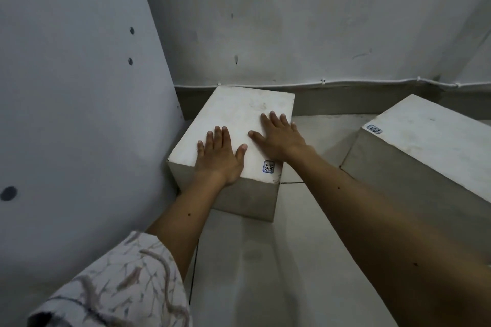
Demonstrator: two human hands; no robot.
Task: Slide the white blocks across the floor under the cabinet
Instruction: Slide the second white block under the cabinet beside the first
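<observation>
- The left hand (218, 157) is lying flat on top of a white block (233, 138), fingers straight and close together, thumb spread out to the side; it is gripping nothing, only pressing down near the block's near edge
- The right hand (279, 138) is resting flat on the same top face, further in, fingers slightly fanned; it too is clamping nothing
- This block is sitting on the tiled floor (265, 260), in the corner where the pale side panel (79, 101) is meeting the back wall (318, 21); its far end is reaching the skirting, its left edge lying just beside the panel
- Judging by that, this block is looking close to home, though I cannot tell whether the panel belongs to the cabinet
- A second white block (430, 148) is waiting well apart to the right, untouched by either hand; it is seemingly the part of the job left
- Each block is carrying a small handwritten label (268, 167); the writing is too small to read
</observation>
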